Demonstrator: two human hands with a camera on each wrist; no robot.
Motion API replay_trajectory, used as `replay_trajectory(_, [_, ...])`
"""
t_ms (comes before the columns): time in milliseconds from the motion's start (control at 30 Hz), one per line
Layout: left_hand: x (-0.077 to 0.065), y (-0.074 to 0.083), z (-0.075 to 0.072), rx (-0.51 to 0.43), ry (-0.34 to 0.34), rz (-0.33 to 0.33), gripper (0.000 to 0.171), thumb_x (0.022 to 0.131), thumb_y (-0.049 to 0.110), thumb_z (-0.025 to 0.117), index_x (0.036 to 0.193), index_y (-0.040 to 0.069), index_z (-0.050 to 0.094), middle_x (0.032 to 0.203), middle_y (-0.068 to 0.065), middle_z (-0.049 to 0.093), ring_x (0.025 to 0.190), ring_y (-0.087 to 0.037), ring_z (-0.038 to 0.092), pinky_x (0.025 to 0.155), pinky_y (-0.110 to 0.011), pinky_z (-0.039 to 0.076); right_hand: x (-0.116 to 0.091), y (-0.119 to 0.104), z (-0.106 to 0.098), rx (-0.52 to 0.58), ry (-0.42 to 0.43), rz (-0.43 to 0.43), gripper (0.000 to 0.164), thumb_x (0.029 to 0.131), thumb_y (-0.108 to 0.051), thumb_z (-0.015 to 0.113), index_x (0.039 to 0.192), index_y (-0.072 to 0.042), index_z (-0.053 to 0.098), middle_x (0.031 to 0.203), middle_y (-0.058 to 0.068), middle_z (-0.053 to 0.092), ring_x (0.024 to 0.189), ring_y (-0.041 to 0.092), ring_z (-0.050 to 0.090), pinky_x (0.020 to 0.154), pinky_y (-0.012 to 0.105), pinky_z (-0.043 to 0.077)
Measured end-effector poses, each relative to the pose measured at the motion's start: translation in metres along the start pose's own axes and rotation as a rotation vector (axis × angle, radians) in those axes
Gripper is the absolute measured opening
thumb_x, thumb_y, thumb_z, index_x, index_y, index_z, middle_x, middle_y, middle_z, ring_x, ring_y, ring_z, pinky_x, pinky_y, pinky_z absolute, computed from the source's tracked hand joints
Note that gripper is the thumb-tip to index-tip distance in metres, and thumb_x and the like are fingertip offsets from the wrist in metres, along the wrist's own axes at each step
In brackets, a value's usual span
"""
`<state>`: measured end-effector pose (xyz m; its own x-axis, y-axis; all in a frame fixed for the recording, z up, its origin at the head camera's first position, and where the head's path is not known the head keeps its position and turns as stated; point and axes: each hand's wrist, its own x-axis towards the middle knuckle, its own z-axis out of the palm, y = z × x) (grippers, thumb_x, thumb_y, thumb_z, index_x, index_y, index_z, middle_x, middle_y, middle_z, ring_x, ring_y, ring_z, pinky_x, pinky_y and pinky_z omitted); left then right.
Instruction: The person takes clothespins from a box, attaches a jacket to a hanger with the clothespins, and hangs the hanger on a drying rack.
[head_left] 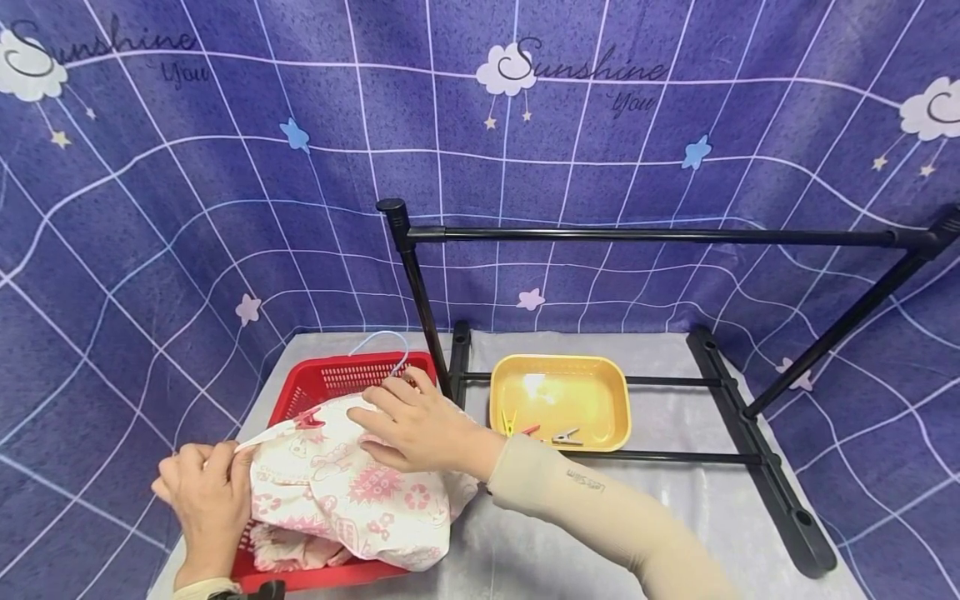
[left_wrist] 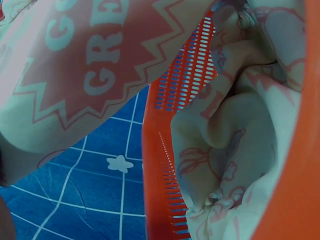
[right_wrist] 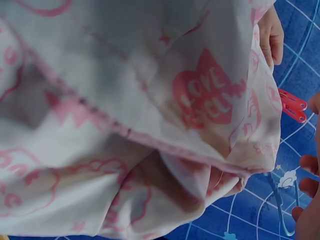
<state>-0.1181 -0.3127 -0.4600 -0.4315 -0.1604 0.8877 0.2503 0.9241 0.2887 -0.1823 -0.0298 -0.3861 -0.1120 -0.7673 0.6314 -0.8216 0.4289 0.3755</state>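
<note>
A white garment with pink print (head_left: 375, 500) spreads over the red basket (head_left: 322, 577). At its left end, my left hand (head_left: 206, 492) pinches the cloth's edge between thumb and fingers. My right hand (head_left: 420, 421) is over the upper part of the garment with fingers loosely bent and apart, gripping nothing. A red clothespin (head_left: 309, 418) sits at the garment's top edge, between the two hands; it also shows in the right wrist view (right_wrist: 294, 106). The light blue hook of a hanger (head_left: 386, 333) sticks up beyond my right fingers; its lower part is hidden.
More pink-printed cloth (left_wrist: 225, 150) lies in the basket under the garment. To the right stands a black rack (head_left: 660, 237) with a high bar and low rails. A yellow tray (head_left: 558, 364) with several clothespins (head_left: 566, 437) sits by the lower rails. Patterned curtain (head_left: 562, 167) surrounds the table.
</note>
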Motion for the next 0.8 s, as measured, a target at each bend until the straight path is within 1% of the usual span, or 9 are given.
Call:
replay_trajectory(200, [0.000,0.000,-0.001,-0.003,-0.019,-0.012,0.056,0.088,0.051,0.047,0.078,-0.004,0.055,0.074,-0.020,0.039,0.076,-0.047,0.031,0.068,-0.058,0.016,-0.007,0.004,-0.002,0.011,0.023,-0.016,0.038,0.088,-0.041,0.045,0.116,-0.018,0.053,0.110,0.003,0.055,0.096,0.021,0.047,0.086,0.042,0.033])
replay_trajectory(300, [0.000,-0.001,-0.001,-0.004,-0.025,-0.016,0.057,0.088,0.051,0.046,0.078,-0.003,0.056,0.074,-0.020,0.039,0.076,-0.048,0.031,0.068,-0.058,0.016,-0.012,0.007,-0.004,0.008,0.023,-0.021,0.037,0.087,-0.041,0.045,0.115,-0.017,0.053,0.108,0.002,0.055,0.095,0.021,0.047,0.085,0.041,0.033])
replay_trajectory(533, [0.000,-0.002,-0.001,-0.006,-0.019,-0.021,0.056,0.088,0.051,0.047,0.079,-0.003,0.056,0.075,-0.021,0.039,0.077,-0.048,0.031,0.068,-0.058,0.016,-0.023,0.009,-0.004,0.011,0.021,-0.013,0.037,0.088,-0.041,0.043,0.115,-0.018,0.053,0.110,0.002,0.054,0.099,0.022,0.046,0.087,0.044,0.033])
replay_trajectory(667, [0.000,-0.002,-0.002,-0.008,-0.022,-0.020,0.056,0.088,0.051,0.047,0.079,-0.004,0.056,0.075,-0.021,0.039,0.077,-0.048,0.031,0.069,-0.058,0.016,-0.027,0.009,-0.004,0.031,0.007,-0.015,0.036,0.088,-0.040,0.044,0.114,-0.018,0.053,0.109,0.002,0.054,0.097,0.021,0.047,0.085,0.043,0.033])
replay_trajectory(800, [0.000,-0.001,-0.003,-0.012,-0.027,-0.018,0.056,0.088,0.051,0.046,0.078,-0.003,0.056,0.075,-0.021,0.039,0.077,-0.048,0.031,0.068,-0.058,0.017,-0.032,0.008,-0.007,0.045,-0.036,-0.024,0.036,0.088,-0.040,0.043,0.115,-0.018,0.052,0.109,0.001,0.053,0.097,0.020,0.046,0.085,0.042,0.032])
